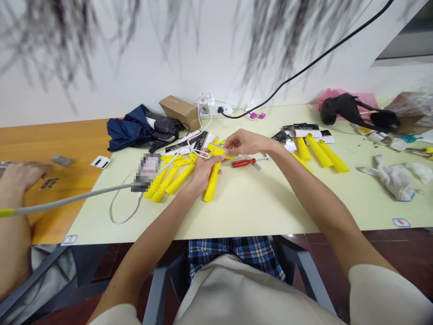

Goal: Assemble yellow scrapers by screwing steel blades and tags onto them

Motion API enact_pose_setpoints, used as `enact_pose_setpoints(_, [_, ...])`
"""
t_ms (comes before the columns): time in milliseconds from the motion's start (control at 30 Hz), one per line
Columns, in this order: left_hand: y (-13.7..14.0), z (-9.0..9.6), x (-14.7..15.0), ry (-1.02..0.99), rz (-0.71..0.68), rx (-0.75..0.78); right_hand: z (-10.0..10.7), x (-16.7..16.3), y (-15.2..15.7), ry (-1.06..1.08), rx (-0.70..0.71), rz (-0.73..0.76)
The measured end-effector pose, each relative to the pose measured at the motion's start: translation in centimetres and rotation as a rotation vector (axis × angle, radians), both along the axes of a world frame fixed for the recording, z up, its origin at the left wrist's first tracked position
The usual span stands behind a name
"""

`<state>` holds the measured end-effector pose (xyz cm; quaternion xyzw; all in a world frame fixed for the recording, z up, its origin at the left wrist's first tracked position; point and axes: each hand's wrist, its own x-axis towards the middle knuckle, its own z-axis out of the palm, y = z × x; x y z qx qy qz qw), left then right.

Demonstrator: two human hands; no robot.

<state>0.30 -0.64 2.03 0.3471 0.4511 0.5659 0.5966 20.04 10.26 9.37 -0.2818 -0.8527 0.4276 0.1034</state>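
My left hand (202, 174) is closed around a yellow scraper (212, 183), its handle slanting down toward the table's front edge. At the scraper's head, the fingers of my right hand (238, 142) are pinched together. Whatever is between those fingertips is too small to make out. Just right of the hands lies a red-handled screwdriver (243, 163), across a flat metal blade (256, 166). Several more yellow scrapers (172, 177) are bunched to the left of my left hand. On the right, other yellow handles (320, 152) lie beside black-and-white packaging cards (306, 130).
A dark blue umbrella (130, 128), cardboard box (180, 112) and power strip (221, 107) line the wall. A phone-like device (146, 171) with a cable lies left. White gloves (394, 178) and a black object (355, 110) are right. Another person's hand (25, 174) rests at far left.
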Motion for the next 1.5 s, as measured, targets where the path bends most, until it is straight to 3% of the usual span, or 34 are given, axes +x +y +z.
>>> enact_pose_setpoints(467, [0.0, -0.5, -0.1, -0.005, -0.003, -0.023, 0.0, -0.4, -0.1, 0.028, -0.14, -0.026])
enact_pose_setpoints(933, [0.0, -0.6, 0.0, -0.014, 0.006, -0.052, -0.1, -0.5, -0.4, -0.003, -0.098, -0.023])
enact_pose_setpoints(1233, [0.1, -0.4, 0.0, 0.042, 0.005, -0.034, -0.6, 0.0, 0.5, 0.001, -0.12, -0.102])
enact_pose_setpoints(1300, [-0.1, -0.1, -0.1, 0.035, 0.019, -0.04, 0.1, 0.6, 0.8, -0.006, -0.022, -0.135])
enact_pose_setpoints(1367, [-0.2, 0.1, -0.2, 0.033, 0.032, -0.052, 2.0, 1.5, 0.2, 0.023, 0.149, -0.179])
enact_pose_setpoints(1500, [-0.5, 0.4, -0.1, 0.042, 0.016, -0.046, 9.0, 3.9, -4.3, 0.346, 0.349, -0.357])
